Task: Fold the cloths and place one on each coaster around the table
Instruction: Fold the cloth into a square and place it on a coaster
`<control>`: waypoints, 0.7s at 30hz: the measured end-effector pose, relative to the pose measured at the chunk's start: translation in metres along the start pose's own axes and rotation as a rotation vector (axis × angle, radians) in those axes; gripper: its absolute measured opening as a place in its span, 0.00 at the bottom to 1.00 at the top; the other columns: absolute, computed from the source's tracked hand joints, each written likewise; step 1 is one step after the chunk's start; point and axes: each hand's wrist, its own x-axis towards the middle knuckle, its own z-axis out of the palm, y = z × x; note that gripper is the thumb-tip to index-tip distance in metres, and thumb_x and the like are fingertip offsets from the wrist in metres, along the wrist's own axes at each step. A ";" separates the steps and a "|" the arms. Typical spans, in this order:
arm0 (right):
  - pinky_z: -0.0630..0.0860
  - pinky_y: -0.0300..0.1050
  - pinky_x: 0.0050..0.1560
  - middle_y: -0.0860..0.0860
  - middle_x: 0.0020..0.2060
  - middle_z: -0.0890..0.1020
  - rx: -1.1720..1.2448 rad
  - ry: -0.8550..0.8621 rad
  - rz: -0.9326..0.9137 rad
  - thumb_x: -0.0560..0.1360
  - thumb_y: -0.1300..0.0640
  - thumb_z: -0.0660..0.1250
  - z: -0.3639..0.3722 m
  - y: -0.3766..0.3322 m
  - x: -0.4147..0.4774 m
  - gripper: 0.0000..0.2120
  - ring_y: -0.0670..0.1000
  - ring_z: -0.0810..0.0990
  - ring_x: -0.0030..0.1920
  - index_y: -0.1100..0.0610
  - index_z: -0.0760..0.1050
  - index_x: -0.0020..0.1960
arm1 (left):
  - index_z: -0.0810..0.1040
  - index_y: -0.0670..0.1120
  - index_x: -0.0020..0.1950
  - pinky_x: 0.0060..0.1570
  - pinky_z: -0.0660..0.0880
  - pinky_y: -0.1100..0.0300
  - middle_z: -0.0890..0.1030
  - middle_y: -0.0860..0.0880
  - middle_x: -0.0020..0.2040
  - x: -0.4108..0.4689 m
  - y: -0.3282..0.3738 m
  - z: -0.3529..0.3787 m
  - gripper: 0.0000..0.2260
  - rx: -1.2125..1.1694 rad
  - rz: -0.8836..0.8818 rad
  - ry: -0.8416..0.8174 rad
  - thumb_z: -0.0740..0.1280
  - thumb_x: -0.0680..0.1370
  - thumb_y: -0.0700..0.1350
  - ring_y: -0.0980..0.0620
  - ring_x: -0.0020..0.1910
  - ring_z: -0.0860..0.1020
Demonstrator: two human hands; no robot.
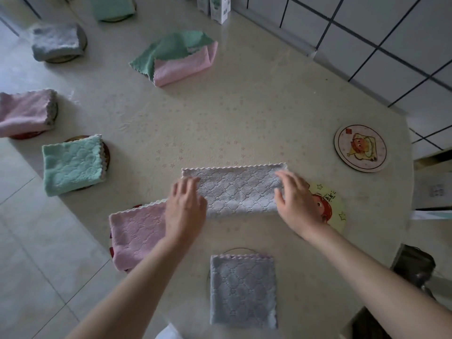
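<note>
Both hands, left hand (186, 206) and right hand (297, 200), fingers spread flat, pressing the ends of a long folded grey quilted cloth (238, 192) on the pale table (220, 113).

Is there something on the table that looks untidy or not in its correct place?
Yes. The green and pink cloths lie in a loose heap at the far middle of the table, unfolded and off any coaster. The other placed cloths are folded. Nothing looks spilled or damaged.

Both bare arms are being stretched forward from the near edge. The left hand (186, 206) is being held palm down, fingers spread and pointing far. The right hand (297, 204) is being held likewise, fingers slightly curled, thumb turned inward.
</note>
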 end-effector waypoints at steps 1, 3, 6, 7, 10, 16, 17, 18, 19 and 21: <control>0.61 0.44 0.71 0.58 0.65 0.73 -0.038 -0.040 -0.086 0.77 0.64 0.61 0.006 -0.006 -0.012 0.20 0.54 0.69 0.68 0.63 0.68 0.68 | 0.72 0.41 0.66 0.64 0.69 0.44 0.75 0.42 0.64 -0.012 0.008 0.007 0.21 -0.017 0.098 -0.078 0.67 0.73 0.39 0.42 0.65 0.70; 0.59 0.47 0.73 0.56 0.69 0.70 -0.126 -0.121 -0.229 0.76 0.66 0.60 0.020 -0.015 -0.033 0.23 0.54 0.65 0.71 0.62 0.66 0.71 | 0.65 0.44 0.73 0.73 0.57 0.46 0.66 0.46 0.74 -0.034 0.020 0.022 0.26 0.013 0.279 -0.277 0.65 0.75 0.44 0.44 0.75 0.58; 0.62 0.53 0.72 0.56 0.72 0.67 -0.275 -0.200 -0.343 0.75 0.68 0.52 0.035 -0.013 -0.054 0.26 0.56 0.62 0.73 0.61 0.63 0.73 | 0.55 0.49 0.77 0.74 0.48 0.46 0.53 0.50 0.78 -0.057 0.023 0.042 0.30 0.133 0.350 -0.433 0.58 0.76 0.52 0.44 0.77 0.44; 0.63 0.55 0.71 0.56 0.72 0.67 -0.313 -0.213 -0.345 0.74 0.68 0.50 0.036 -0.009 -0.058 0.27 0.57 0.62 0.73 0.61 0.63 0.73 | 0.54 0.49 0.78 0.74 0.50 0.44 0.53 0.50 0.78 -0.062 0.022 0.044 0.30 0.163 0.327 -0.451 0.55 0.76 0.54 0.43 0.76 0.44; 0.64 0.59 0.70 0.58 0.71 0.68 -0.420 -0.222 -0.347 0.72 0.70 0.46 0.031 0.009 -0.066 0.29 0.60 0.65 0.72 0.62 0.65 0.72 | 0.56 0.47 0.77 0.72 0.57 0.41 0.55 0.49 0.78 -0.073 0.012 0.042 0.31 0.245 0.278 -0.475 0.51 0.75 0.56 0.41 0.76 0.50; 0.68 0.56 0.67 0.57 0.68 0.71 -0.468 -0.245 -0.339 0.68 0.73 0.57 0.009 0.033 -0.079 0.31 0.58 0.69 0.69 0.62 0.66 0.71 | 0.65 0.43 0.74 0.70 0.54 0.44 0.63 0.41 0.74 -0.087 -0.002 0.031 0.30 0.300 0.161 -0.406 0.53 0.76 0.59 0.34 0.72 0.60; 0.69 0.56 0.67 0.57 0.67 0.73 -0.473 -0.250 -0.334 0.67 0.73 0.59 0.007 0.034 -0.078 0.32 0.58 0.71 0.68 0.61 0.67 0.70 | 0.66 0.42 0.73 0.71 0.57 0.43 0.64 0.39 0.73 -0.088 -0.003 0.030 0.31 0.302 0.127 -0.406 0.53 0.76 0.59 0.33 0.72 0.61; 0.69 0.57 0.66 0.57 0.66 0.74 -0.479 -0.257 -0.327 0.66 0.73 0.61 0.006 0.035 -0.077 0.32 0.58 0.72 0.67 0.61 0.68 0.70 | 0.66 0.41 0.73 0.71 0.61 0.42 0.65 0.38 0.73 -0.089 -0.002 0.030 0.31 0.302 0.100 -0.408 0.53 0.76 0.59 0.32 0.71 0.62; 0.69 0.58 0.66 0.57 0.64 0.75 -0.487 -0.262 -0.317 0.66 0.73 0.62 0.005 0.034 -0.075 0.31 0.58 0.73 0.65 0.61 0.69 0.69 | 0.67 0.41 0.73 0.69 0.63 0.40 0.65 0.37 0.73 -0.089 -0.002 0.030 0.32 0.298 0.084 -0.414 0.52 0.76 0.60 0.32 0.71 0.62; 0.70 0.58 0.65 0.56 0.60 0.76 -0.503 -0.267 -0.304 0.66 0.73 0.66 0.006 0.030 -0.067 0.29 0.58 0.74 0.61 0.61 0.72 0.66 | 0.65 0.41 0.73 0.68 0.64 0.39 0.63 0.36 0.73 -0.088 -0.002 0.030 0.33 0.287 0.071 -0.441 0.50 0.77 0.61 0.31 0.72 0.60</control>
